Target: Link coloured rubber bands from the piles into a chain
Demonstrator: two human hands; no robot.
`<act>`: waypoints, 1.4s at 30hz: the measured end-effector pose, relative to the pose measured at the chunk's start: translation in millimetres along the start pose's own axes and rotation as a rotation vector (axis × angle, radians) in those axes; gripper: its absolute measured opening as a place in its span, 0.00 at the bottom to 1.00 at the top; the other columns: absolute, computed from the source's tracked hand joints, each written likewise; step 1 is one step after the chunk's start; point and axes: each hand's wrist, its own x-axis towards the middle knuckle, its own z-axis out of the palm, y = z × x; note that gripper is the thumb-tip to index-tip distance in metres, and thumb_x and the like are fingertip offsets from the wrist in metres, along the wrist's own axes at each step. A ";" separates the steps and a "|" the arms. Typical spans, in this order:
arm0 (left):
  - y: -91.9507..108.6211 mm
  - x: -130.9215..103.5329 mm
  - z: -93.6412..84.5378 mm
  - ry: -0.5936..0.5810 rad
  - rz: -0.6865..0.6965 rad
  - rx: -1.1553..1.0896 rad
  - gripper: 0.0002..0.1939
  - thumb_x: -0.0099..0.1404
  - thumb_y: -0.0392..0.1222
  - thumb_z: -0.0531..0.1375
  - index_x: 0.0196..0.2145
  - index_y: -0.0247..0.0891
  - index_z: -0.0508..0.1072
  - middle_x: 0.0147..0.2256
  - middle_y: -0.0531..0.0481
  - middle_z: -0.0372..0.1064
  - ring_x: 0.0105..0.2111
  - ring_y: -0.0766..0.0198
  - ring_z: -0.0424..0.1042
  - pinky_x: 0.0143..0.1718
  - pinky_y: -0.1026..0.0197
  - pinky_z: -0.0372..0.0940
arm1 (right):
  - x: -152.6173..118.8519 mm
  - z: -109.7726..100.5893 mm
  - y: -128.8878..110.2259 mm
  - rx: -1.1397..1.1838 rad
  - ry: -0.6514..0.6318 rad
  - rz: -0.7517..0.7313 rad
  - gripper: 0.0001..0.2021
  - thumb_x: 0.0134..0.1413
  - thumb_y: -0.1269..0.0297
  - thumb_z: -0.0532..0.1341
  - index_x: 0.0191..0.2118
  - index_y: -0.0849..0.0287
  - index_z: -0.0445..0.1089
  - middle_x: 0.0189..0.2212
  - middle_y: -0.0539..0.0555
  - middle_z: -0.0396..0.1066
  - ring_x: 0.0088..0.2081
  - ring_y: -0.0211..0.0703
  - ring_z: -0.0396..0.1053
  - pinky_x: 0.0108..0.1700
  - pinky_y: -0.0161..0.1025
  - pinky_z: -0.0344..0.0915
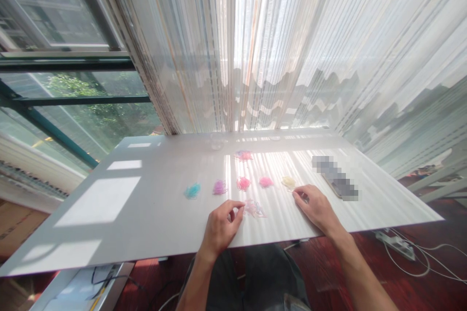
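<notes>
Small piles of thin, looped strands, like little rubber bands, lie in a row on the white table [153, 214]: a teal pile [192, 191], a purple pile [219, 187], a red-pink pile [242, 183], a pink pile [266, 182] and a pale yellow pile [288, 183]. My left hand [222, 226] is pinched at the left edge of a loose mixed-colour pile [255, 209]. At the right side of the yellow pile, my right hand [315, 206] has thumb and forefinger together. Whatever either pinch holds is too small to make out.
Behind the row lies another mixed pile [243, 155]. A clear round container [216, 142] stands near the back edge. To the right is a pixelated phone-like slab [333, 177]. Sheer curtains [255, 58] hang behind the table; a power strip [396, 245] with cables lies on the floor.
</notes>
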 end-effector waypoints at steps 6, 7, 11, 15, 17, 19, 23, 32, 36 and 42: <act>0.3 0.4 -0.2 0.001 0.001 0.004 0.09 0.71 0.41 0.58 0.41 0.41 0.79 0.33 0.51 0.79 0.26 0.66 0.74 0.32 0.64 0.70 | -1.8 3.5 6.1 0.017 0.025 -0.044 0.14 0.69 0.55 0.53 0.35 0.54 0.70 0.32 0.58 0.74 0.36 0.54 0.71 0.42 0.49 0.69; 0.6 0.5 -0.3 0.002 0.002 0.004 0.09 0.71 0.41 0.58 0.41 0.41 0.79 0.33 0.51 0.79 0.26 0.66 0.74 0.32 0.65 0.70 | -1.6 3.1 7.2 0.019 0.037 -0.044 0.15 0.69 0.54 0.53 0.35 0.54 0.70 0.32 0.58 0.74 0.36 0.53 0.71 0.42 0.49 0.69; 1.6 0.8 -0.9 0.004 0.002 0.007 0.09 0.71 0.41 0.58 0.41 0.41 0.80 0.32 0.51 0.79 0.25 0.66 0.74 0.31 0.64 0.71 | 4.1 1.4 11.0 0.011 0.103 -0.021 0.16 0.69 0.53 0.52 0.36 0.55 0.70 0.32 0.59 0.73 0.35 0.53 0.71 0.42 0.49 0.69; 1.2 0.9 -1.0 -0.001 -0.007 0.011 0.10 0.71 0.41 0.58 0.41 0.41 0.80 0.33 0.50 0.79 0.26 0.65 0.74 0.32 0.64 0.71 | 13.8 5.3 12.3 0.005 0.122 0.000 0.17 0.68 0.51 0.53 0.35 0.55 0.71 0.31 0.58 0.73 0.34 0.52 0.70 0.41 0.49 0.68; 0.7 0.5 -0.6 -0.002 -0.009 0.010 0.10 0.71 0.42 0.58 0.41 0.41 0.80 0.33 0.50 0.79 0.26 0.65 0.74 0.32 0.64 0.71 | 16.6 8.5 11.8 0.006 0.131 0.010 0.18 0.68 0.50 0.53 0.35 0.56 0.72 0.30 0.58 0.73 0.33 0.51 0.69 0.40 0.48 0.69; 0.2 0.0 -0.3 0.000 -0.006 0.008 0.10 0.71 0.41 0.58 0.41 0.41 0.80 0.33 0.50 0.79 0.26 0.65 0.74 0.32 0.64 0.71 | 16.9 10.4 10.7 0.005 0.153 0.025 0.18 0.67 0.50 0.53 0.35 0.56 0.72 0.30 0.58 0.73 0.32 0.51 0.69 0.39 0.48 0.68; -0.9 -0.4 -0.2 0.004 -0.001 0.016 0.09 0.71 0.41 0.58 0.41 0.41 0.79 0.33 0.50 0.79 0.27 0.65 0.74 0.33 0.64 0.71 | 11.8 8.6 4.8 0.009 0.209 0.056 0.17 0.68 0.53 0.53 0.37 0.58 0.72 0.32 0.59 0.74 0.33 0.52 0.70 0.41 0.49 0.68; -5.9 3.8 3.7 0.080 0.053 0.226 0.12 0.64 0.34 0.62 0.45 0.42 0.79 0.42 0.46 0.79 0.44 0.50 0.75 0.46 0.49 0.68 | 4.3 12.4 -56.4 0.203 0.079 -0.022 0.09 0.67 0.61 0.57 0.39 0.56 0.73 0.33 0.55 0.75 0.34 0.48 0.71 0.34 0.43 0.67; -4.2 4.0 4.9 0.023 0.036 0.303 0.14 0.60 0.34 0.67 0.44 0.43 0.80 0.41 0.46 0.77 0.44 0.49 0.74 0.45 0.49 0.67 | 1.7 23.8 -88.5 0.309 -0.079 -0.133 0.07 0.67 0.64 0.58 0.39 0.55 0.74 0.32 0.54 0.73 0.35 0.47 0.72 0.38 0.43 0.69; -6.7 3.3 5.6 0.032 0.078 0.315 0.08 0.63 0.38 0.68 0.42 0.42 0.81 0.39 0.47 0.75 0.42 0.51 0.74 0.43 0.50 0.66 | -3.1 44.0 -105.5 0.370 -0.147 -0.221 0.06 0.65 0.68 0.59 0.41 0.57 0.75 0.35 0.56 0.73 0.39 0.48 0.72 0.42 0.44 0.71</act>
